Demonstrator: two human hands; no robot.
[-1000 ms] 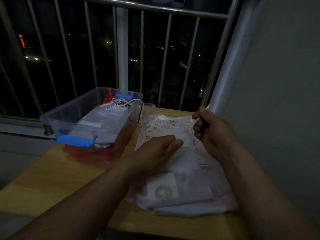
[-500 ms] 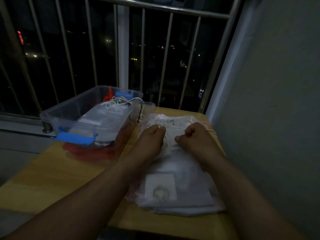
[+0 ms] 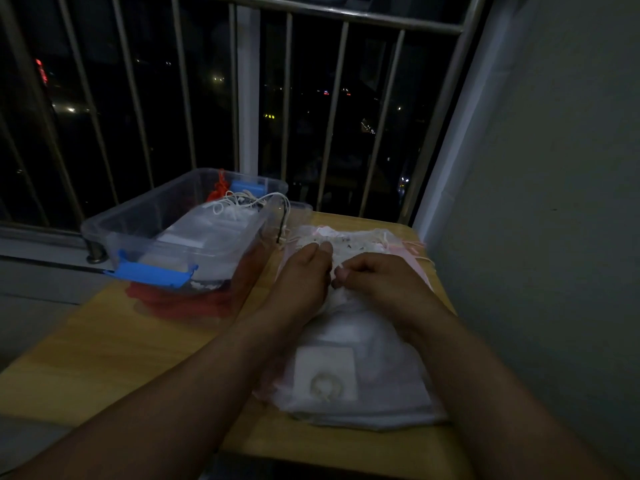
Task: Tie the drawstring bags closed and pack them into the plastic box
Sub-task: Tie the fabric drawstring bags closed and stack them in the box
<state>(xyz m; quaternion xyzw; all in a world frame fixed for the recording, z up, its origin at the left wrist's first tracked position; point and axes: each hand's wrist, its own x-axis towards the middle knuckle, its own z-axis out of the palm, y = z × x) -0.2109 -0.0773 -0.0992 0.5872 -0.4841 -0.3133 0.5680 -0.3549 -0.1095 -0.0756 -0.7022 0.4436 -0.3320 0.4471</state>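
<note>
Head view, A: Hand status?
B: I read left hand (image 3: pixel 301 273) and right hand (image 3: pixel 379 277) fingers curled, pinching the gathered mouth of the sheer white drawstring bag (image 3: pixel 360 320), atop the stack (image 3: pixel 367 412) beside the clear plastic box (image 3: pixel 152 216).

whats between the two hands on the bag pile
The gathered white neck of the top drawstring bag and its cord sit between the left hand and right hand, in the head view.

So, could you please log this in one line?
left hand pinches drawstring; right hand pinches drawstring; top bag on pile; plastic box open
</note>
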